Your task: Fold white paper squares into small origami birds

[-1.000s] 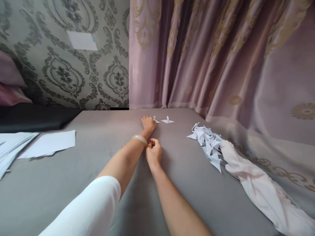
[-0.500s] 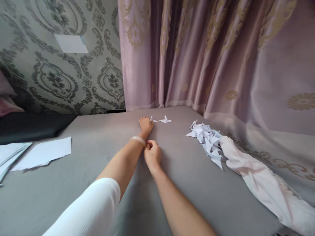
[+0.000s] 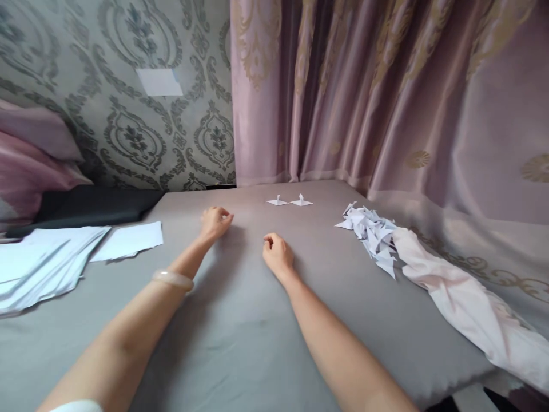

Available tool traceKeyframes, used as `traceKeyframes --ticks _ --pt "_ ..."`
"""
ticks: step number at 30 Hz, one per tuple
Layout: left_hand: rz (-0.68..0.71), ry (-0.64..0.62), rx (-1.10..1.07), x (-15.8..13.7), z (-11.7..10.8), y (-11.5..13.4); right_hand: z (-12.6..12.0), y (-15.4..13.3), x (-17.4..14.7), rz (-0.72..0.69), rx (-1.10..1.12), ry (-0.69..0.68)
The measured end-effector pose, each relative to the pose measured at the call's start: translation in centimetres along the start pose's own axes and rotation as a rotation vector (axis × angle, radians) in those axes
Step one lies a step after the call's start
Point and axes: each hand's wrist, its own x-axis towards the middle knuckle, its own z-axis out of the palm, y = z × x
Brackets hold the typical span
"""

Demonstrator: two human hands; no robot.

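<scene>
My left hand, a pale bangle on its wrist, hovers over the grey cloth with its fingers loosely bent and apart. Nothing shows in it. Right of it and lower in the view, my right hand is closed, fingers curled in towards the thumb, with nothing visible between them. Beyond both hands stand two small folded white paper cranes, the left crane and the right crane, side by side with wings spread. Neither hand touches them.
Many more folded papers lie in a pile at the right, against a pale bunched cloth. White paper sheets and a smaller stack lie at the left, before a black flat item. Pink curtains hang behind.
My left hand has let go of the left crane and drawn back to the left, away from my right hand. The right hand stays low and curled. The view has turned slightly left.
</scene>
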Motion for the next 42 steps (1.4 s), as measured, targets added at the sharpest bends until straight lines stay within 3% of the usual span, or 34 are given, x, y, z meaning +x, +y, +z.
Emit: traceKeyframes --ticks 4,9,13,20,26,30,34,37,42 --pt "-0.153 0.097 -0.099 -2.7 -4.0 -7.4 0.3 0.3 -0.1 -0.093 -0.033 -0.017" --pt "-0.384 0.319 -0.247 -5.0 -6.1 -14.5 0.5 0.6 -0.3 -0.155 -0.091 0.002" --pt "-0.469 0.525 -0.314 -5.2 -7.4 -17.4 0.4 0.5 -0.5 -0.212 -0.132 -0.001" --pt "-0.573 0.596 -0.341 -4.7 -9.0 -20.9 0.8 1.2 0.3 -0.272 -0.154 0.028" --pt "-0.506 0.522 -0.326 -4.9 -8.8 -21.3 1.0 1.5 0.8 -0.277 -0.183 0.052" --pt "-0.375 0.378 -0.306 -4.9 -8.3 -19.6 0.9 1.1 0.7 -0.234 -0.177 0.056" --pt "-0.187 0.148 -0.029 -5.1 -7.4 -18.1 0.8 1.2 0.8 -0.247 -0.163 0.054" --pt "-0.193 0.038 0.067 -5.2 -6.8 -17.8 0.8 1.4 1.0 -0.230 -0.163 0.035" --pt "-0.215 0.012 0.071 -5.3 -6.6 -18.6 0.8 1.6 1.2 -0.194 -0.150 0.036"
